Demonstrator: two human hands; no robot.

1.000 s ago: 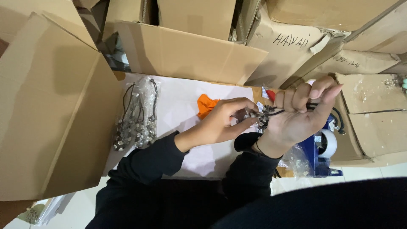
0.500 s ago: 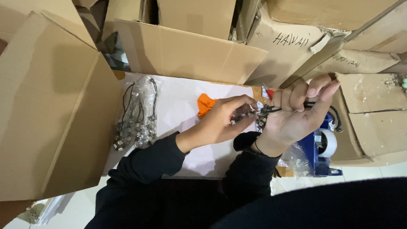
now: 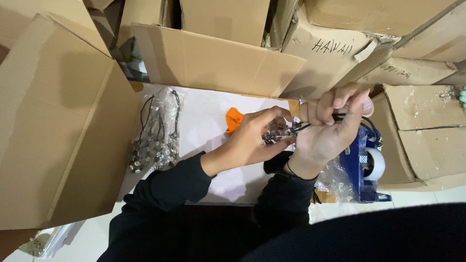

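A: Head view, looking down. I see the left hand pinching a beaded necklace at its cluster of silvery beads, fingers closed on it just above the white table.

B: And the right hand?

A: Its fingers are curled around the necklace's black cord, palm turned toward me. I judge the cord is drawn to the right so the beads hang between both hands, where they can be handled without tangling.

B: What lies around them?

A: A pile of bagged necklaces rests at the left of the table, well apart from the hands. An orange piece sits just beyond the left hand. A blue tape dispenser stands at the right, close to the right wrist, probably kept within reach. Cardboard boxes crowd the far side and the left.
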